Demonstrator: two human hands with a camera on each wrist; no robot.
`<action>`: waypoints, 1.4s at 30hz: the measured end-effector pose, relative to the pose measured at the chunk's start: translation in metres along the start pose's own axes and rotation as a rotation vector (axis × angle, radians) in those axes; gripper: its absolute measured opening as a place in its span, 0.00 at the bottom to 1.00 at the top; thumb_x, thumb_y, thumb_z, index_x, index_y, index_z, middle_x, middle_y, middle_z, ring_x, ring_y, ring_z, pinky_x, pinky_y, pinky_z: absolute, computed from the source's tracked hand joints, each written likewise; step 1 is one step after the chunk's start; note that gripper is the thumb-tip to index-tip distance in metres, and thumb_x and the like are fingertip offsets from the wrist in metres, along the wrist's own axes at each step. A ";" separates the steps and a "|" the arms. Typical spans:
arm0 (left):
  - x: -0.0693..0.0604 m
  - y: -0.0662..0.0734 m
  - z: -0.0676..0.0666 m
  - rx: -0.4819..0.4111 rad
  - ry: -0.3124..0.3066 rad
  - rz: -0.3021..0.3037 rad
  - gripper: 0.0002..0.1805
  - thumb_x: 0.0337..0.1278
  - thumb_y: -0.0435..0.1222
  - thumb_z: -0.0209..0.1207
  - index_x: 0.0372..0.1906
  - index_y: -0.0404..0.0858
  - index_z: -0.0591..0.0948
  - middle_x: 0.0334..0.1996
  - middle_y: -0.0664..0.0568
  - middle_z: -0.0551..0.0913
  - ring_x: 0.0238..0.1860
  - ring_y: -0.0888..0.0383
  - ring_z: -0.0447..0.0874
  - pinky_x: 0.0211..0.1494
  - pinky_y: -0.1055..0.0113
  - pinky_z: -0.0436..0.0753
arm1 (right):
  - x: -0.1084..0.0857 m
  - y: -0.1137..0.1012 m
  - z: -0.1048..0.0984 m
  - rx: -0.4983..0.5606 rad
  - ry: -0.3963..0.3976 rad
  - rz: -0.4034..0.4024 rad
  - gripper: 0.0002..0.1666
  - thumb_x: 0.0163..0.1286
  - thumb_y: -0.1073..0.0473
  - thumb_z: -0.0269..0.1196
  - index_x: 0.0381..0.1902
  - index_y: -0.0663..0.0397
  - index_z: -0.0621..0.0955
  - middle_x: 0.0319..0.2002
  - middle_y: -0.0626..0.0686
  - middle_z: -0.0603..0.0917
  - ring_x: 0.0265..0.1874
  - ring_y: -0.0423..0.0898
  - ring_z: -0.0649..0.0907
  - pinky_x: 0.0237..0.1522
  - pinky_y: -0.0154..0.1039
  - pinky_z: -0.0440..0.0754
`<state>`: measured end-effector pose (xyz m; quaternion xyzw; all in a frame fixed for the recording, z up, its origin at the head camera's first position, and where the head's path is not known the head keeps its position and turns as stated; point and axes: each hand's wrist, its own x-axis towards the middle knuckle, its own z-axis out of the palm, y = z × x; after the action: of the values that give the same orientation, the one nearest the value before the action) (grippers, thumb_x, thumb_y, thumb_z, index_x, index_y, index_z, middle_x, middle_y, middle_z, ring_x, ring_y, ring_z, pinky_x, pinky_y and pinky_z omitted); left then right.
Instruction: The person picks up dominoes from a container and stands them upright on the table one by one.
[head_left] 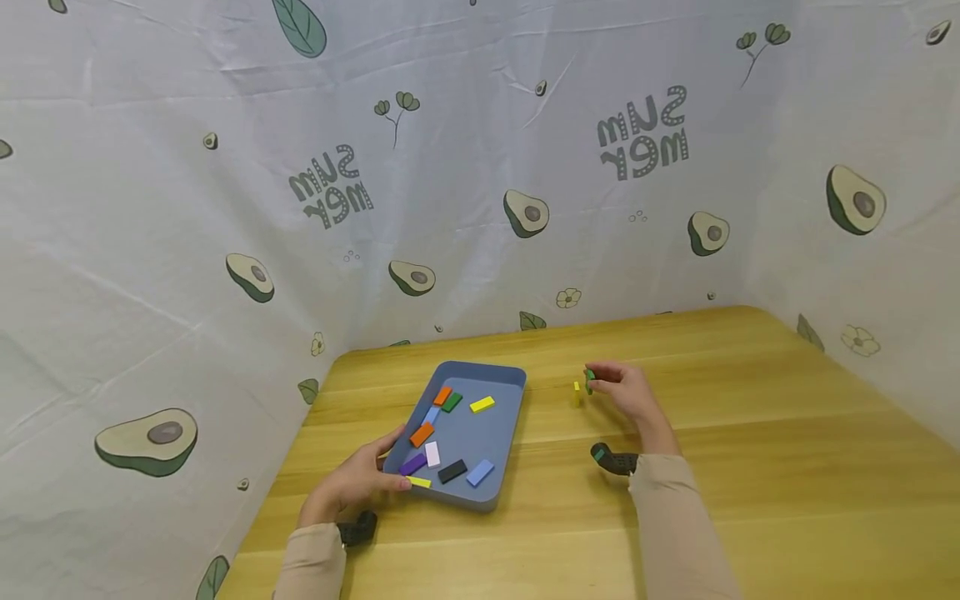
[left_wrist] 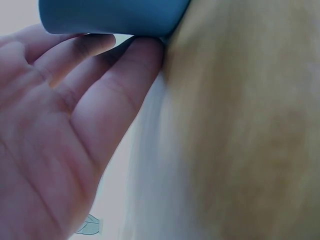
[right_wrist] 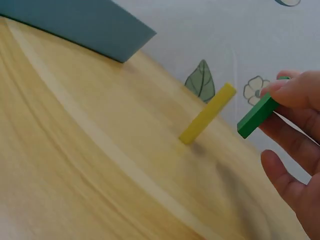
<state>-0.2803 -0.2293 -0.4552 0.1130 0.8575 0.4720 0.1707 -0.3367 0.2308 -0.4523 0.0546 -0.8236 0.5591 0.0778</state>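
My right hand (head_left: 628,393) pinches a green domino block (right_wrist: 260,114) between thumb and fingers, held clear of the table. Just left of it a yellow domino block (right_wrist: 208,114) stands upright on the tabletop, apart from the green one. My left hand (head_left: 358,475) holds the near left corner of a blue-grey tray (head_left: 504,377), fingers along the left wall and thumb at the front. The left wrist view shows that hand (left_wrist: 75,110) against the tray's outer wall (left_wrist: 110,17), some fingertips hidden. Inside the tray several domino blocks lie scattered, among them a black one (head_left: 452,472) and a purple one (head_left: 413,464).
The wooden table (head_left: 787,467) reaches back to a white patterned cloth (head_left: 465,167) hanging behind and at both sides. More blocks in the tray include a white one (head_left: 432,454), an orange one (head_left: 422,435) and a light blue one (head_left: 480,472).
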 end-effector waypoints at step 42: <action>0.000 -0.002 0.000 -0.016 0.001 0.006 0.59 0.47 0.40 0.76 0.81 0.43 0.52 0.79 0.34 0.52 0.73 0.30 0.61 0.73 0.37 0.64 | -0.001 0.020 0.013 -0.043 -0.026 0.040 0.25 0.72 0.70 0.59 0.65 0.73 0.72 0.61 0.73 0.76 0.61 0.66 0.75 0.64 0.58 0.73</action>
<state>-0.2809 -0.2304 -0.4565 0.1139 0.8535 0.4793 0.1698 -0.3401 0.2264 -0.4755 0.0438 -0.8374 0.5418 0.0572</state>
